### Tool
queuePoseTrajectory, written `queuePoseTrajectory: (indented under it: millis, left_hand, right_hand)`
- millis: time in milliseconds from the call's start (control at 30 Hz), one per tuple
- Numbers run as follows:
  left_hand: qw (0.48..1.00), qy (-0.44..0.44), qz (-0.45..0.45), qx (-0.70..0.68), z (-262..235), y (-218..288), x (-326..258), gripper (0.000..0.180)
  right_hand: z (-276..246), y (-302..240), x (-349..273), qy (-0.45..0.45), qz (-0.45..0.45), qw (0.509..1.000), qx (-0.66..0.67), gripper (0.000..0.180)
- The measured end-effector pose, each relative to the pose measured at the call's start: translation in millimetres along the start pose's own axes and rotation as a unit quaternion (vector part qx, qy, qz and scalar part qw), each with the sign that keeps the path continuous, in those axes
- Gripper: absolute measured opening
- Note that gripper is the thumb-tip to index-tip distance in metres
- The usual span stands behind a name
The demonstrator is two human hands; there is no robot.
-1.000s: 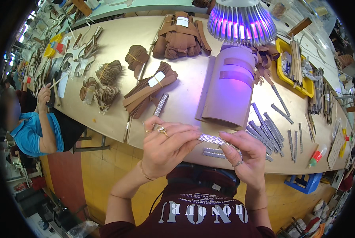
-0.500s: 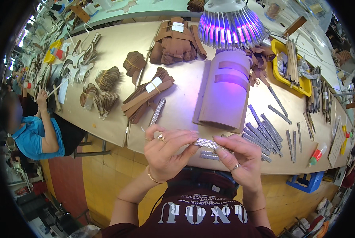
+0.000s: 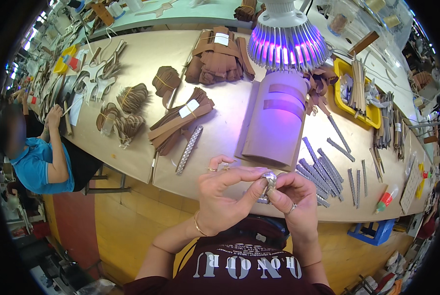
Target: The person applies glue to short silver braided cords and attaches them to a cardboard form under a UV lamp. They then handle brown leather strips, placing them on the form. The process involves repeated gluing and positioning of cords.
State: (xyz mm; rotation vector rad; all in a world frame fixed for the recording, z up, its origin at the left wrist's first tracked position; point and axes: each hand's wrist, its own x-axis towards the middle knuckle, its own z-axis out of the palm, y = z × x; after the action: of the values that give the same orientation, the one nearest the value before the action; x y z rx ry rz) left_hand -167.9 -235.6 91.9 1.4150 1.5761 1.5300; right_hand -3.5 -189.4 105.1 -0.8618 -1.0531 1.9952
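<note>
Between my two hands a silver woven strip (image 3: 268,178) is bent into a tight curve. My left hand (image 3: 232,194) pinches it with thumb and index finger, while its other fingers are partly raised. From the other side, my right hand (image 3: 294,195) grips the strip with thumb and fingertips. Its ends are mostly covered by my fingers. To the left, a similar silver woven strip (image 3: 189,150) lies flat on the table. Several grey braided strips (image 3: 323,169) are spread to the right of my hands.
A lit lamp (image 3: 288,39) hangs over a curved brown form (image 3: 276,128) with two strips across it. Bundles of brown strips (image 3: 180,115) lie left of it. A yellow basket (image 3: 372,118) and a red-green bottle (image 3: 384,200) stand right. A person in blue (image 3: 43,164) sits at far left.
The strip, held nearly straight before, is now bent sharply upward into a curve. My hands have come closer together, and the left hand has moved right, uncovering the other woven strip.
</note>
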Motion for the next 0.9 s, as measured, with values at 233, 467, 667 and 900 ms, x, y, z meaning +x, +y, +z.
queuePoseTrajectory:
  millis: [233,467,667,900]
  left_hand:
    - [0.999,-0.027,0.0,-0.041,-2,-2,1,0.018]
    - [0.993,-0.018,0.103,0.06,-11,-6,6,0.023]
    - [0.956,-0.018,0.219,0.193,-22,-13,10,0.031]
    - [0.959,-0.205,0.097,0.168,-43,-23,24,0.045]
  right_hand:
    - [1,2,-1,0.022,-0.072,0.992,-0.098,0.016]
    - [2,-1,-5,0.021,-0.107,0.971,-0.215,0.014]
    - [-3,-5,-5,-0.018,-0.085,0.959,-0.27,0.013]
    - [-46,-26,-8,-0.192,-0.014,0.926,-0.325,0.015]
